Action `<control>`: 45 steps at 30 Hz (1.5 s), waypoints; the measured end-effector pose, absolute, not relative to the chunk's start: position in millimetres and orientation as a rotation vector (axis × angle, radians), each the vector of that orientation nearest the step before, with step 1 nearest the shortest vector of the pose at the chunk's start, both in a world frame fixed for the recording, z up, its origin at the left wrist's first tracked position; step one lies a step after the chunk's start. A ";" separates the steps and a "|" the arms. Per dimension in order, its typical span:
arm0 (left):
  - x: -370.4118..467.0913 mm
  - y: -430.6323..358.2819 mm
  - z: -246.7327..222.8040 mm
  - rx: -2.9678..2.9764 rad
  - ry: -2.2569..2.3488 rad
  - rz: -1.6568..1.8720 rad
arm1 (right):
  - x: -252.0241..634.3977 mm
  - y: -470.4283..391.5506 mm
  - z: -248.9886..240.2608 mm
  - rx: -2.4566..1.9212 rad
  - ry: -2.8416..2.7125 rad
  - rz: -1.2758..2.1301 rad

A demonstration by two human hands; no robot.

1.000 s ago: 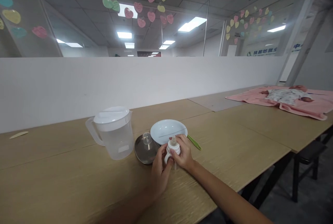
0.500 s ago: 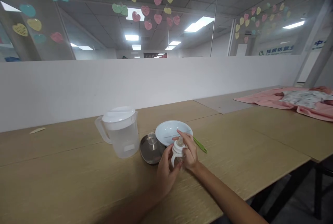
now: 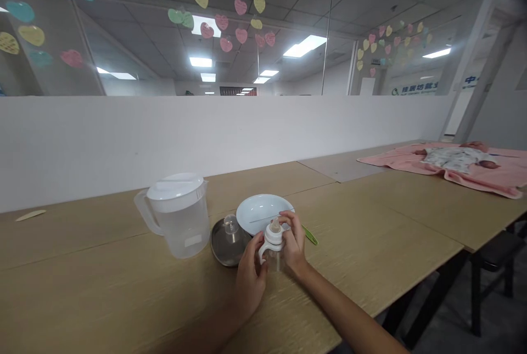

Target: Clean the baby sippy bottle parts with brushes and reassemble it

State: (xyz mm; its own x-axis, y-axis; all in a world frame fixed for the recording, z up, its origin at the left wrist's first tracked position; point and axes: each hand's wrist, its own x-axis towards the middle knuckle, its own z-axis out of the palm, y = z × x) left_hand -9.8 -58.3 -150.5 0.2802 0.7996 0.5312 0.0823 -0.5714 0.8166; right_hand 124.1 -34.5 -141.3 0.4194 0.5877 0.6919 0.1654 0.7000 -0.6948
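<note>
A clear baby bottle [image 3: 275, 259] with a white collar, a white side handle and a teat on top stands upright between my hands. My left hand [image 3: 249, 277] is closed around the handle side. At the right, my right hand [image 3: 295, 244] has its fingers bent around the white collar, near the teat. Just behind the bottle is a pale blue bowl [image 3: 256, 204], partly hidden by my fingers. To the left, a clear dome-shaped cap [image 3: 231, 225] sits on a dark metal tray [image 3: 224, 255]. A green handle [image 3: 310, 236] shows beside the bowl.
A lidded translucent pitcher [image 3: 185, 228] stands left of the tray. At the far right, a baby-like figure in patterned clothes [image 3: 450, 159] lies on a pink blanket [image 3: 477, 181]. A low white wall [image 3: 135, 134] runs behind the table. A dark stool [image 3: 492, 255] stands at the right.
The view has turned slightly right, so things appear shifted left. The bottle is more upright and lower, and my right fingers have moved in around its collar and teat.
</note>
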 end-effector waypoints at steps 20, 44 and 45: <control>-7.6 -61.9 -136.1 1.785 0.842 1.137 | 118.3 -44.2 -134.7 -0.795 -1.383 0.173; -9.2 -62.6 -139.6 1.677 0.750 1.069 | 126.2 -50.6 -131.0 -0.762 -1.360 0.035; -8.8 -63.5 -140.5 1.677 0.754 1.078 | 126.6 -50.6 -131.9 -0.745 -1.359 0.021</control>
